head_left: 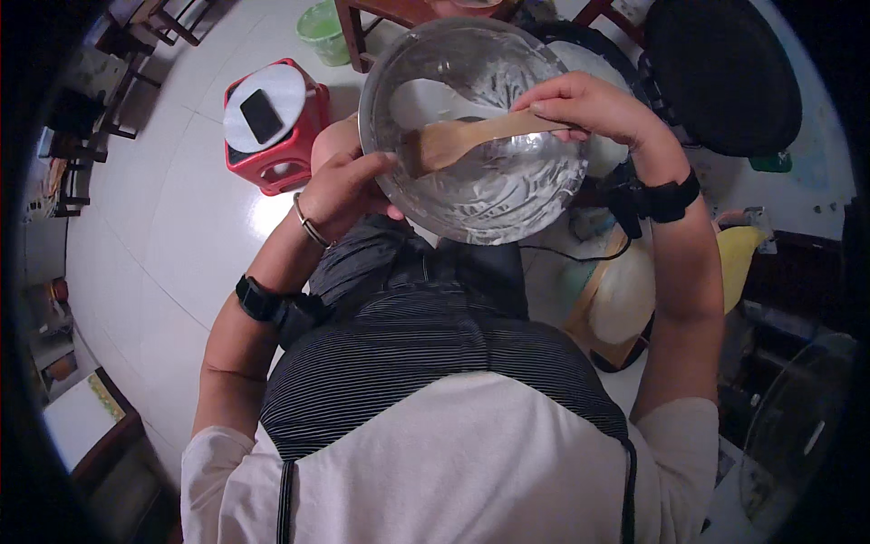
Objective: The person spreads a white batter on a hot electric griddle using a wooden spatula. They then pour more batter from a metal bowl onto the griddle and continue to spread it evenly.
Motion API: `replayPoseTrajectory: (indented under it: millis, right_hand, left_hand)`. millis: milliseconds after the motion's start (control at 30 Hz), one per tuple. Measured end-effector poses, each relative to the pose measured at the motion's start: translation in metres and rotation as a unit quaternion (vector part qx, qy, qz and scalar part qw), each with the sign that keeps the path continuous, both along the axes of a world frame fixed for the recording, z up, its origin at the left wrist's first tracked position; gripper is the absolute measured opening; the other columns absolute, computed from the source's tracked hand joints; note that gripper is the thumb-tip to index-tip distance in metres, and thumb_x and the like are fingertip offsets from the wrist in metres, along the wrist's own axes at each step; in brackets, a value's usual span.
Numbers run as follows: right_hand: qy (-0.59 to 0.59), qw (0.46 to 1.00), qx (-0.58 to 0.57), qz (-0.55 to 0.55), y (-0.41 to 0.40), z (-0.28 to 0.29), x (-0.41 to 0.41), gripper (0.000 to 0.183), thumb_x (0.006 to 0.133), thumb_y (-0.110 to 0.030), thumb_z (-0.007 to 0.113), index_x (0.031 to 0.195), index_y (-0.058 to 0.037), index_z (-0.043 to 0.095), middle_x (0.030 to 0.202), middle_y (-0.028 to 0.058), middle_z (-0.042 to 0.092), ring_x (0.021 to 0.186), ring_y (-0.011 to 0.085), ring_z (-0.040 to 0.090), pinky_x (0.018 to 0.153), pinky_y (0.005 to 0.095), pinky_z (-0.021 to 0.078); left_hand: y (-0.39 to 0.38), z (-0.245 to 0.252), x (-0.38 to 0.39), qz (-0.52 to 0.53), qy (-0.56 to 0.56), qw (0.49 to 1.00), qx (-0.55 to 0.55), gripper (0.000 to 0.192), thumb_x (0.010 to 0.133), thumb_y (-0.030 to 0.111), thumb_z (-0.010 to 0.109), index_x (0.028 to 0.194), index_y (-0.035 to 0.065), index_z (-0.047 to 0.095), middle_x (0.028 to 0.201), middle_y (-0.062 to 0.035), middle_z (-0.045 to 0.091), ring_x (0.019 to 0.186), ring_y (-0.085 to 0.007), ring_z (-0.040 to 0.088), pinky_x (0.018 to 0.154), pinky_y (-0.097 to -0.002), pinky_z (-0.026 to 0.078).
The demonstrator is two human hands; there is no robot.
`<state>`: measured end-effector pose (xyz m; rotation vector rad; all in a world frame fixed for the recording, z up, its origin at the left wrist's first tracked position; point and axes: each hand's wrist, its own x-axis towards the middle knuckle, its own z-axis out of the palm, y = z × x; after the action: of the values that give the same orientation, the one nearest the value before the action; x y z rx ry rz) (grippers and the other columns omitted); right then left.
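My left hand (360,180) grips the near left rim of a steel mixing bowl (472,221), thumb over the edge. The bowl is tilted above my lap, and its inside is smeared with white batter (523,204). A paler patch (423,102) shows at its far left; whether it is batter or reflection I cannot tell. My right hand (588,112) holds the handle of a wooden spatula (469,139). The spatula's wide blade lies across the bowl towards my left thumb. Partly behind my right hand, a pale round sheet (591,64) covers the plate of a black electric griddle.
The griddle's round black lid (720,75) stands raised at right. A red plastic stool (279,173) bears a white disc (289,81) and a phone (261,116). Behind it is a green bucket (323,34). A pale round sheet (618,292) lies by my right forearm, near a cable (584,258).
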<state>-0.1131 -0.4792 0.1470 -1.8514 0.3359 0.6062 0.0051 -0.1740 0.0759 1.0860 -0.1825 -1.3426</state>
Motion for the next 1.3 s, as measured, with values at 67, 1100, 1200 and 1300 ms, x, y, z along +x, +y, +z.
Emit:
replayPoseTrajectory:
  millis: [67, 1100, 1200, 1300]
  right_hand:
    - [-0.007, 1.000, 0.025, -0.017, -0.003, 0.002, -0.009, 0.026, 0.092, -0.019, 0.053, 0.113, -0.0056, 0.063, 0.069, -0.0024, 0.055, 0.054, 0.0024, 0.047, 0.043, 0.0173, 0.0343]
    - [-0.170, 0.941, -0.274, -0.099, -0.020, 0.017, -0.151, 0.026, 0.092, -0.016, 0.053, 0.113, -0.0024, 0.062, 0.071, 0.0006, 0.060, 0.057, 0.0057, 0.052, 0.051, 0.0196, 0.0410]
    - [-0.249, 0.864, -0.430, -0.077, 0.012, 0.011, -0.159, 0.023, 0.088, -0.016, 0.055, 0.106, -0.0044, 0.064, 0.079, 0.0158, 0.066, 0.064, 0.0286, 0.062, 0.062, 0.0337, 0.0487]
    - [-0.201, 0.915, -0.341, -0.078, 0.048, 0.009, -0.161, 0.022, 0.089, -0.013, 0.054, 0.106, -0.0032, 0.063, 0.076, 0.0176, 0.063, 0.064, 0.0292, 0.062, 0.062, 0.0344, 0.0480]
  left_hand:
    - [0.000, -0.004, 0.001, -0.014, -0.005, 1.000, -0.003, 0.033, 0.091, 0.016, 0.052, 0.118, -0.0022, 0.049, 0.101, -0.0111, 0.062, 0.078, -0.0207, 0.065, 0.058, -0.0313, 0.057]
    - [-0.003, -0.003, -0.054, 0.127, -0.167, 0.978, 0.015, 0.033, 0.089, 0.011, 0.051, 0.119, -0.0013, 0.045, 0.103, -0.0132, 0.061, 0.079, -0.0222, 0.066, 0.061, -0.0333, 0.058]
    - [-0.005, -0.004, -0.056, 0.146, -0.173, 0.974, 0.012, 0.034, 0.088, 0.010, 0.051, 0.120, -0.0006, 0.045, 0.105, -0.0139, 0.061, 0.081, -0.0234, 0.066, 0.062, -0.0344, 0.059]
    - [-0.007, -0.007, -0.054, 0.160, -0.174, 0.971, 0.014, 0.034, 0.088, 0.009, 0.051, 0.120, -0.0006, 0.045, 0.106, -0.0142, 0.061, 0.081, -0.0240, 0.066, 0.061, -0.0349, 0.060]
